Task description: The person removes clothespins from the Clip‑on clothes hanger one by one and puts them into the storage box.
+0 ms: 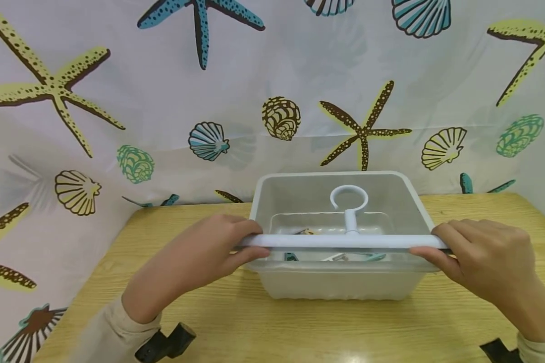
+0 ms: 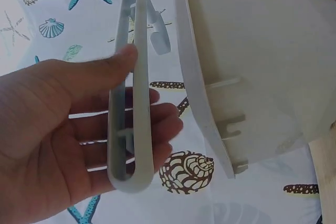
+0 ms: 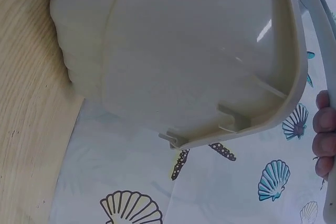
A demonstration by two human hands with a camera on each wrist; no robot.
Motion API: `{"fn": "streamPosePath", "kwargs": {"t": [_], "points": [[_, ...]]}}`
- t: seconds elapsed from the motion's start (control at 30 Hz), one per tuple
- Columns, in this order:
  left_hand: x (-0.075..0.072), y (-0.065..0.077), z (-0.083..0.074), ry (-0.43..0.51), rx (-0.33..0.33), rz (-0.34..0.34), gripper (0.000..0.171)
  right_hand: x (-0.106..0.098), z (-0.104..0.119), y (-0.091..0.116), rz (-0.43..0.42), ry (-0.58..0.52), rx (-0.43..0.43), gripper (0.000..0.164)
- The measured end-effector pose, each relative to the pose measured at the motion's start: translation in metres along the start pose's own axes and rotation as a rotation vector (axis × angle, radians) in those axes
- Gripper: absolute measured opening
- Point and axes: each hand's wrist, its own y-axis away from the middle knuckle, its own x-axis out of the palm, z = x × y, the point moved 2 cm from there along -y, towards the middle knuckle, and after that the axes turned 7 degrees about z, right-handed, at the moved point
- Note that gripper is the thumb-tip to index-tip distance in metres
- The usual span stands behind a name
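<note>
A white plastic hanger (image 1: 313,241) with a round hook (image 1: 367,196) pointing up is held level across the front of a translucent white bin (image 1: 336,285). My left hand (image 1: 209,247) grips its left end, thumb on the near side; in the left wrist view that hand (image 2: 79,124) holds the rounded end of the hanger's long narrow loop (image 2: 142,145). At the opposite end, my right hand (image 1: 490,257) grips the bar with thumb below. The right wrist view shows only its fingertips (image 3: 325,135) curled on the hanger (image 3: 332,198).
Small items lie inside the bin, among them a teal piece (image 1: 374,257) and a white piece (image 1: 337,257), partly hidden behind the hanger. Beneath is a wooden table (image 1: 300,330). A cloth (image 1: 236,101) printed with shells and starfish hangs behind it.
</note>
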Motion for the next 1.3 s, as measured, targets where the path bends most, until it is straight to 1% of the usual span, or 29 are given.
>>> {"fn": "streamPosePath", "kwargs": {"t": [0.1, 0.17, 0.33, 0.43, 0.5, 0.67, 0.77, 0.83, 0.97, 1.0, 1.1, 1.2, 1.23, 1.3], "points": [[0.001, 0.011, -0.004, -0.017, 0.046, -0.052, 0.016, -0.005, 0.002, 0.0, -0.027, -0.012, -0.004, 0.063], [0.002, 0.016, -0.006, -0.016, 0.069, -0.083, 0.016, -0.008, 0.004, 0.001, -0.053, -0.025, -0.003, 0.062], [0.009, 0.02, -0.009, -0.017, 0.118, -0.129, 0.017, -0.013, 0.009, 0.004, -0.083, -0.042, 0.003, 0.062], [0.013, 0.024, -0.01, -0.031, 0.149, -0.141, 0.017, -0.016, 0.012, 0.005, -0.078, -0.049, 0.002, 0.062], [0.016, 0.028, -0.011, -0.045, 0.163, -0.134, 0.017, -0.017, 0.015, 0.006, -0.086, -0.06, -0.003, 0.061], [0.021, 0.035, -0.013, -0.08, 0.158, -0.109, 0.018, -0.018, 0.023, 0.007, -0.099, -0.09, -0.022, 0.061], [0.022, 0.038, -0.013, -0.099, 0.154, -0.111, 0.02, -0.021, 0.026, 0.008, -0.079, -0.103, -0.021, 0.06], [0.023, 0.04, -0.014, -0.108, 0.164, -0.107, 0.021, -0.024, 0.029, 0.009, -0.048, -0.109, -0.015, 0.059], [0.027, 0.045, -0.018, -0.123, 0.235, -0.122, 0.019, -0.029, 0.037, 0.013, 0.018, -0.132, -0.004, 0.059], [0.029, 0.045, -0.019, -0.127, 0.263, -0.13, 0.019, -0.03, 0.039, 0.014, 0.026, -0.137, -0.004, 0.059], [0.033, 0.049, -0.022, -0.126, 0.311, -0.137, 0.023, -0.033, 0.045, 0.02, 0.069, -0.154, 0.02, 0.059], [0.039, 0.049, -0.023, -0.127, 0.332, -0.132, 0.025, -0.035, 0.048, 0.026, 0.09, -0.159, 0.036, 0.059], [0.04, 0.05, -0.023, -0.117, 0.328, -0.124, 0.026, -0.035, 0.049, 0.028, 0.103, -0.159, 0.042, 0.059], [0.041, 0.049, -0.022, -0.12, 0.34, -0.125, 0.027, -0.036, 0.049, 0.031, 0.105, -0.156, 0.04, 0.058]]}}
